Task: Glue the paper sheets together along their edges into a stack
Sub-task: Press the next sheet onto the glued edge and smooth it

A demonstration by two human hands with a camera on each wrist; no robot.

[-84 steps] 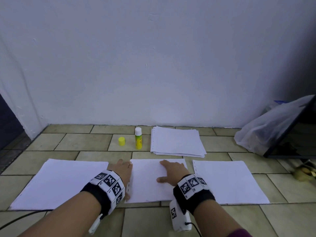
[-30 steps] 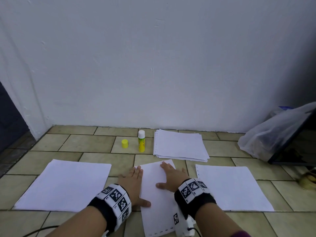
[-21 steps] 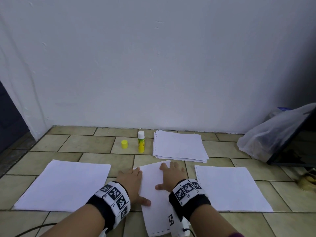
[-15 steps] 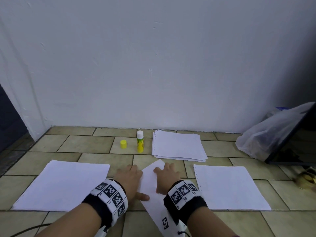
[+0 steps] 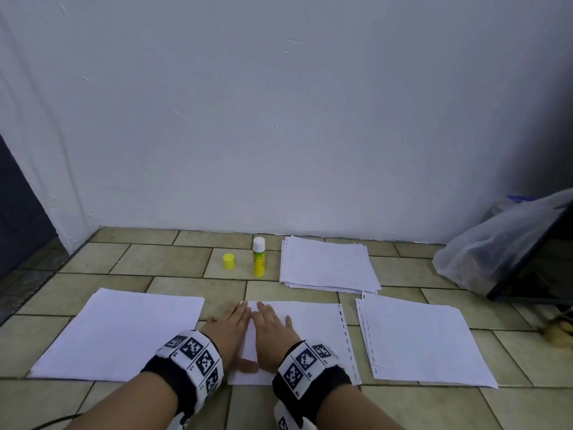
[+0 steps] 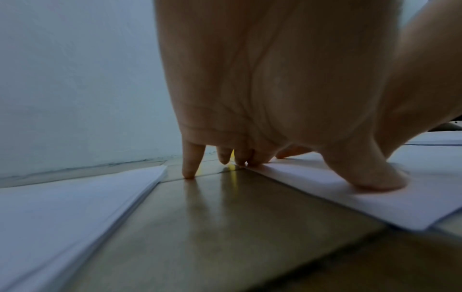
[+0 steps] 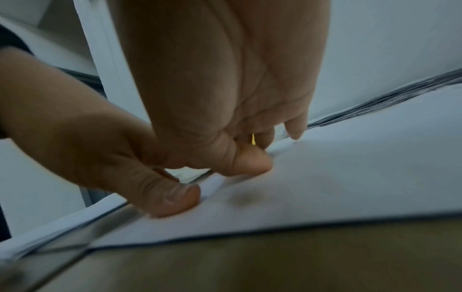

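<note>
A: Paper is everywhere on the tiled floor [image 5: 173, 265]. At the lower left of the frame lies 1 left pile [image 5: 124, 330]. What is next?

B: In the lower centre is the middle sheet [image 5: 310, 330], with a row of punched holes along its right edge. The left hand [image 5: 231, 332] and the right hand [image 5: 273, 333] lie side by side on its left part, fingers straight and flat, pinching nothing. The left wrist view shows the left thumb on the paper and the little finger on the tile.

A: And further right?

B: The right pile [image 5: 418, 336] is at the lower right. Behind, near the wall, stand the yellow cap [image 5: 228, 261], the open glue stick [image 5: 259, 257] and the back pile [image 5: 328, 265].

A: How will the sheet handle?

B: I judge it very light, thin and floppy, and it slides easily on smooth tile. Flat palms can push it well. To lift it, I would pinch 1 corner or edge gently, because it creases fast.
</note>
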